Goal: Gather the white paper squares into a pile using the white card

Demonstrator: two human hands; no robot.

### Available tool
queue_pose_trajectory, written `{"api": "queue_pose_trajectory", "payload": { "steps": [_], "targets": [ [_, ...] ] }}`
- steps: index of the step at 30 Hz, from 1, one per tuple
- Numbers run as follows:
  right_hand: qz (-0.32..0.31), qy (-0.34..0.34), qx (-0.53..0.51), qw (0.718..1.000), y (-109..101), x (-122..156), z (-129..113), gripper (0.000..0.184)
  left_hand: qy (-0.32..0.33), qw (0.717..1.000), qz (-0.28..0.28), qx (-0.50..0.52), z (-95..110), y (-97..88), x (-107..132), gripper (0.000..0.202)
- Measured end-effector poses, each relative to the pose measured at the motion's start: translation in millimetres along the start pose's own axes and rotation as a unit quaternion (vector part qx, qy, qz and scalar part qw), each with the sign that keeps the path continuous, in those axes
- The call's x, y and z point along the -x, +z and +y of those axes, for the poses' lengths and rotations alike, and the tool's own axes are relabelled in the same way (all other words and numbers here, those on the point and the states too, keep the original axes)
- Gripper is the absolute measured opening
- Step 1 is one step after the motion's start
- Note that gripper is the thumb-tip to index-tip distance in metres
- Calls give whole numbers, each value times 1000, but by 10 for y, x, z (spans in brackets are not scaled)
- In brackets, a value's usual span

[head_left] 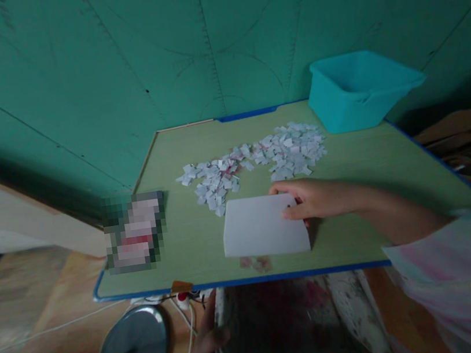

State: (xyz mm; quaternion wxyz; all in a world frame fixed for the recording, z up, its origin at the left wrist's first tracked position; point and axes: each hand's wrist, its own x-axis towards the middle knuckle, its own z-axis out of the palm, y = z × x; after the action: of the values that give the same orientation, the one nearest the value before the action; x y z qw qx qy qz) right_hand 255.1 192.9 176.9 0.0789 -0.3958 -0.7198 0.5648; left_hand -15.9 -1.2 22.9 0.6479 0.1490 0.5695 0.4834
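Observation:
My right hand (304, 200) grips a blank white sheet of paper (264, 228) by its right edge, thumb on top and fingers at the far side and beneath. The sheet is over the near part of the table, and its front edge looks slightly bent. Just beyond it lie many small torn or cut bits of white paper (218, 179), spread in an uneven band, some with pinkish marks. My left hand (208, 341) is low, below the table's front edge, beside a dark, stained cloth over my lap (291, 326). Its fingers are mostly hidden in shadow.
A turquoise plastic bin (355, 95) stands at the table's back right corner. A blurred-out phone-like object (138, 231) lies on the left of the green table (359, 246). On the floor are a round grey pedal-like base (131, 343) and white cables (191, 329). A green wall rises behind.

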Motion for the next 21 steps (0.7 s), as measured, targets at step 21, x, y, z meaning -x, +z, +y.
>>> {"api": "queue_pose_trajectory", "payload": {
  "steps": [21],
  "targets": [
    [-46, 26, -25, 998, -31, 25, -8, 19, 21, 999, 12, 46, 20, 89, -9, 52]
  ]
}}
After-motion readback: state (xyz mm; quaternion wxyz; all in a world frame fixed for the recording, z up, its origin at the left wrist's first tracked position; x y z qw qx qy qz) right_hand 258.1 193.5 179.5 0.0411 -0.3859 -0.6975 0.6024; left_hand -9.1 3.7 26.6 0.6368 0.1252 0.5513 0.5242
